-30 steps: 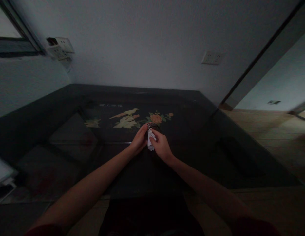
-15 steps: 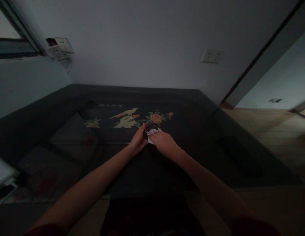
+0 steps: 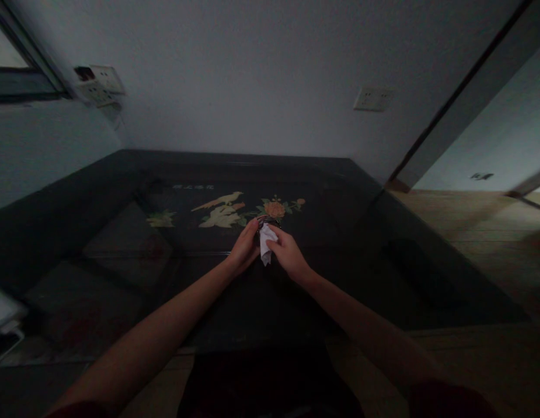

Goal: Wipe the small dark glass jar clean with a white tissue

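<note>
A small dark round object (image 3: 268,220) stands on the dark table (image 3: 339,244) over its painted bird and flower picture. My left hand (image 3: 243,251) curls round the object's left side and steadies it. My right hand (image 3: 286,253) pinches a crumpled white tissue (image 3: 265,242) and presses it against the object's near side. Both forearms reach in from the bottom of the view. The room is dim, so the object's details stay unclear.
A wall with a socket plate (image 3: 373,98) rises behind the table. More sockets (image 3: 98,87) hang at the left by a window frame. Wooden floor (image 3: 482,232) lies to the right. Something pale (image 3: 2,316) sits at the left edge.
My right hand has drawn the tissue from the top of the object back down its near side. My left hand has stayed in place.
</note>
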Tool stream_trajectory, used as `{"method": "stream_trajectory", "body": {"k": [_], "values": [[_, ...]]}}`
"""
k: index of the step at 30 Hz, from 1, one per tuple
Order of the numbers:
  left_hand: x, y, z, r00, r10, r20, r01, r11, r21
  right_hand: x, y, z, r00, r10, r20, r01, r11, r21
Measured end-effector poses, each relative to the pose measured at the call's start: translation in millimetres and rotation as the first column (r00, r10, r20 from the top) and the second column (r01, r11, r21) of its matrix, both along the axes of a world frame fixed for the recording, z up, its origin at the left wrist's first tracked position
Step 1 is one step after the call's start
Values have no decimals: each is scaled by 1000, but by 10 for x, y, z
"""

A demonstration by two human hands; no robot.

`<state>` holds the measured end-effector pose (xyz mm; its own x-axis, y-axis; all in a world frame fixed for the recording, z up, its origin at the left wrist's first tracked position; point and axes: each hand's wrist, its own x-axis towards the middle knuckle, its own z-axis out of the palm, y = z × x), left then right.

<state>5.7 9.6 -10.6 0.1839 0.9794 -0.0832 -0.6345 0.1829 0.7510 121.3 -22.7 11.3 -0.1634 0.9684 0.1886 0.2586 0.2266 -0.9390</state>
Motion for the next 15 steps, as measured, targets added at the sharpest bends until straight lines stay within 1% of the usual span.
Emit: {"method": "stream_trajectory", "body": {"k": [1, 2, 3, 5, 6, 8, 10, 13, 15], "values": [[2, -2, 2, 1000, 4, -8, -4, 1000, 1, -4, 3, -5, 1000, -3, -19, 3, 1000, -2], [3, -5, 5, 1000, 9, -16, -9, 1000, 1, -3, -1, 2, 1000, -8, 3, 8, 1000, 6], [1, -10, 10, 1000, 10, -23, -10, 1000, 0, 2, -12, 20, 998, -11, 64, 9, 1000, 22], [-8, -21, 22, 999, -6, -32, 6, 1000, 5, 27, -44, 83, 965, -4, 261, -15, 997, 70], [-14, -28, 30, 999, -22, -36, 22, 1000, 7, 46, -61, 124, 927, 6, 374, -46, 994, 97], [-27, -39, 49, 997, -53, -50, 52, 999, -11, 87, -93, 213, 808, 42, 587, -143, 982, 126], [-35, -44, 70, 996, -77, -52, 74, 996, -49, 116, -119, 300, 654, 73, 753, -245, 962, 120], [-34, -40, 95, 994, -103, -19, 102, 991, -85, 109, -155, 402, 433, 42, 900, -344, 931, 122], [-30, -36, 105, 995, -101, -2, 101, 991, -89, 81, -177, 438, 343, 3, 939, -364, 922, 130]]}}
